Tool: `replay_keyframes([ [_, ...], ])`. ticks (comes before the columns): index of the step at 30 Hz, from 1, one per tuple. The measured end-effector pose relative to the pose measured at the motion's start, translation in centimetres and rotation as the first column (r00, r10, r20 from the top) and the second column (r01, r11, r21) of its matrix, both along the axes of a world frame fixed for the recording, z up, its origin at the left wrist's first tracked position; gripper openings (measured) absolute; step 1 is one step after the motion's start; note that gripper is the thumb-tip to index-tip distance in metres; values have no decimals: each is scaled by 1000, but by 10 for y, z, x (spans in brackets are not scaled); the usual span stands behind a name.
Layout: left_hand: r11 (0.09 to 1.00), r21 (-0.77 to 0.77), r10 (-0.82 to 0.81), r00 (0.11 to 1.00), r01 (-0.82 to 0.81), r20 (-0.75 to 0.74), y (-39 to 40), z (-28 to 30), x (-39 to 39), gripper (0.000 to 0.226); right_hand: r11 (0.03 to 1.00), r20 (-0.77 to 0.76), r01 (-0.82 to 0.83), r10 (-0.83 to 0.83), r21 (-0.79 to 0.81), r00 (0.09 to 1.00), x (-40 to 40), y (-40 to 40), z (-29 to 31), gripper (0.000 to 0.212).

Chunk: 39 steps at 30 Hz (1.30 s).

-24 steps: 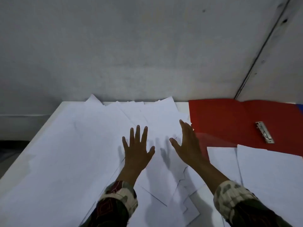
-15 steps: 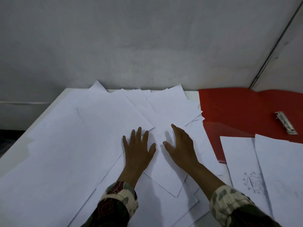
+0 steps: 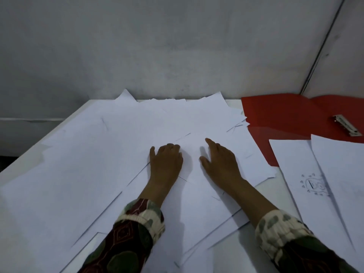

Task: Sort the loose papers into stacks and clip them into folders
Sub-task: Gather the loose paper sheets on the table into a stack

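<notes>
Across the white table (image 3: 246, 259) lies a spread of loose white papers (image 3: 88, 174), overlapping at many angles and reaching the far edge against the grey wall (image 3: 157, 46); your left hand (image 3: 166, 164) rests palm down near the middle of this spread, its fingers (image 3: 171, 147) curled under at the tips so that the knuckles lead, gripping nothing that can be seen; your right hand (image 3: 220, 162) lies just beside it, apart from it, flat and open, with the forefinger stretched forward and the thumb pointing toward the left hand; both press on the topmost sheets; patterned sleeves (image 3: 141, 219) cover both forearms to the wrist; to your right, at the far corner, an opened red folder (image 3: 285, 117) lies flat, its metal clip (image 3: 345, 128) resting on the inner face with no paper under it; two further sheets (image 3: 307, 184) overlap the folder's near edge, one of them bearing a small pen drawing (image 3: 313, 184) whose subject is too small to make out.
</notes>
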<state>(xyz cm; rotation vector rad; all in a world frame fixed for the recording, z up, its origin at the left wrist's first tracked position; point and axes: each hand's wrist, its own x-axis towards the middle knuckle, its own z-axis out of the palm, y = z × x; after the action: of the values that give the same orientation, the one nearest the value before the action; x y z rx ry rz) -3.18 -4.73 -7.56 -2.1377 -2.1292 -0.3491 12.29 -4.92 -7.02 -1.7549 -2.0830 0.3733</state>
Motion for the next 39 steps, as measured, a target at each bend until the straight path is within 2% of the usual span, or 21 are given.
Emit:
replay_keyframes([
  [4,990,136,52,990,-34,-130,-24,-2,-34,19,1000,14,12,-12,-9,1000,0,-14,-2,53],
  [6,992,114,69,989,-54,-134,-34,-3,-51,20,1000,43,22,-21,-20,999,-1,-20,-3,50],
  [8,991,95,110,983,-97,-144,-44,4,-62,32,999,71,23,-21,-28,997,-3,-27,-4,49],
  [11,980,-28,187,964,-196,-187,-54,14,-73,46,1000,76,22,-21,-9,997,-3,-38,-4,49],
  [12,972,-78,200,955,-221,-221,-58,17,-74,48,1000,61,26,-25,-2,998,-3,-41,-5,50],
  [14,968,-80,213,948,-238,-238,-64,19,-76,47,999,21,32,-32,8,999,-1,-47,-7,51],
  [17,955,-83,267,949,-284,-168,-67,19,-83,41,999,-23,32,-32,23,999,2,-52,-7,51],
  [19,972,105,224,960,-208,-169,-65,13,-90,18,999,-46,34,-33,39,998,2,-53,-7,51],
  [20,976,127,200,962,-179,-187,-67,13,-92,13,998,-54,38,-35,46,998,2,-53,-7,51],
  [25,992,127,40,970,-9,-241,-66,5,-105,48,997,-100,48,-43,52,994,3,-53,-8,51],
  [27,988,155,31,982,-2,-186,-65,12,-105,53,997,-115,53,-47,51,992,3,-52,-8,50],
  [28,993,111,62,991,-49,-120,-67,18,-100,53,997,-120,56,-48,60,992,3,-53,-9,49],
  [30,994,-6,105,987,-105,120,-61,24,-92,35,995,-130,62,-51,82,990,3,-53,-9,45],
  [31,992,9,122,973,-126,198,-54,25,-89,29,994,-133,64,-52,89,990,3,-53,-8,43],
  [32,993,13,114,962,-121,250,-49,28,-84,33,994,-138,67,-54,91,989,3,-52,-8,43],
  [37,999,-34,43,838,-30,543,-31,45,-38,40,994,-209,65,-45,90,977,3,-50,-9,37],
  [39,999,-47,8,780,27,626,-29,45,-15,40,995,-386,99,-82,22,919,4,-49,-6,33],
])
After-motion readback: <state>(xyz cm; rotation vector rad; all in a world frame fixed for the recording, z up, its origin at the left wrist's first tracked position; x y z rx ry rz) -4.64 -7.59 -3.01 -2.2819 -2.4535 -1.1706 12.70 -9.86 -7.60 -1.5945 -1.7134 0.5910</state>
